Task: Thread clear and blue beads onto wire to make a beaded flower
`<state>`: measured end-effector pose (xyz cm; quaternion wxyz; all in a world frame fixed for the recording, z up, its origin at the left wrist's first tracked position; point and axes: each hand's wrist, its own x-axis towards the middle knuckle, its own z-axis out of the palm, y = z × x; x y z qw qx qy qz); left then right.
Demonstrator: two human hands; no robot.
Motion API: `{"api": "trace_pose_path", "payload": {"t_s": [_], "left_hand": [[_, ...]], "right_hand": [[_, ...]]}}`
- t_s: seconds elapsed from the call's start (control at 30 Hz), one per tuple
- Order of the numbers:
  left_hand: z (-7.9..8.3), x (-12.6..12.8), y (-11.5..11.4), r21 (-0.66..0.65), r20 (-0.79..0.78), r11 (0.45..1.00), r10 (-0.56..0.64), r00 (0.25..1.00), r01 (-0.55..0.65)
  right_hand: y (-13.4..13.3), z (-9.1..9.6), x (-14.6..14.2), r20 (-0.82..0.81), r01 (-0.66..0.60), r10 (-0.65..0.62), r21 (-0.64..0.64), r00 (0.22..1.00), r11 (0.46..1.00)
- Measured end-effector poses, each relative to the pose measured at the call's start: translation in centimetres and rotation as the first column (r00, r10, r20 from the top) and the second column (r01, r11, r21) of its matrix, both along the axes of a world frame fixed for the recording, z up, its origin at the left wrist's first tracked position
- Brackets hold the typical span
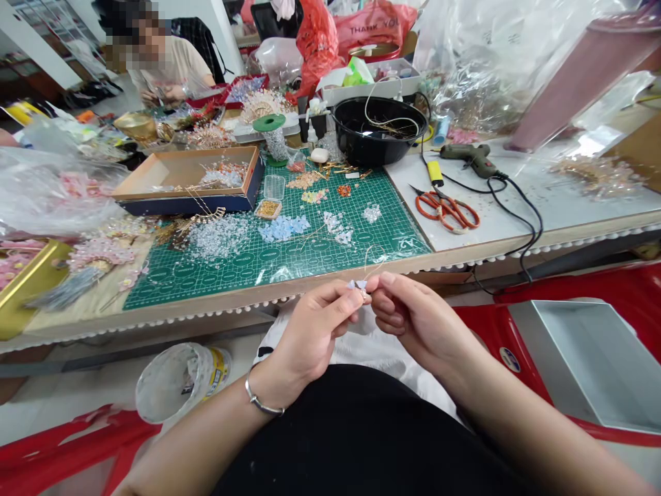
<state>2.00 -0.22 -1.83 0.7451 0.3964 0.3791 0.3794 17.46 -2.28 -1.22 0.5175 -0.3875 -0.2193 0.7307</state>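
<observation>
My left hand (315, 332) and my right hand (419, 322) meet in front of me, just below the table edge. Between their fingertips is a tiny pale blue petal piece (357, 284) on a fine wire (372, 260), which rises toward the cutting mat. The left thumb and forefinger pinch the piece from one side, while the right fingers curl close against it from the other. Their grip partly hides the piece, so its exact shape is unclear. A silver bangle (263, 401) circles my left wrist.
A green cutting mat (170, 293) holds loose clear and blue beads. Orange-handled scissors (447, 211) and a hot glue gun (469, 159) lie to the right, near a black bowl (379, 131). A co-worker (168, 79) works across the table. A plastic tub (178, 382) sits below left.
</observation>
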Motion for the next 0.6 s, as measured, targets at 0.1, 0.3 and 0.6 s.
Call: {"api": "trace_pose_path", "payload": {"t_s": [0.1, 0.3, 0.6], "left_hand": [[0.2, -0.1, -0.2, -0.023, 0.001, 0.999, -0.043, 0.999, 0.043], [0.5, -0.3, -0.3, 0.166, -0.128, 0.980, -0.086, 0.988, 0.106], [1.6, -0.9, -0.7, 0.540, -0.407, 0.791, -0.055, 0.912, 0.289]], "right_hand": [[0.7, 0.7, 1.3, 0.100, -0.028, 0.020, 0.085, 0.995, 0.996], [1.4, 2.4, 4.1, 0.625, -0.307, -0.027, 0.420, 0.780, 0.854], [1.2, 4.8, 4.4, 0.930, -0.660, -0.006, 0.264, 0.367, 0.703]]}}
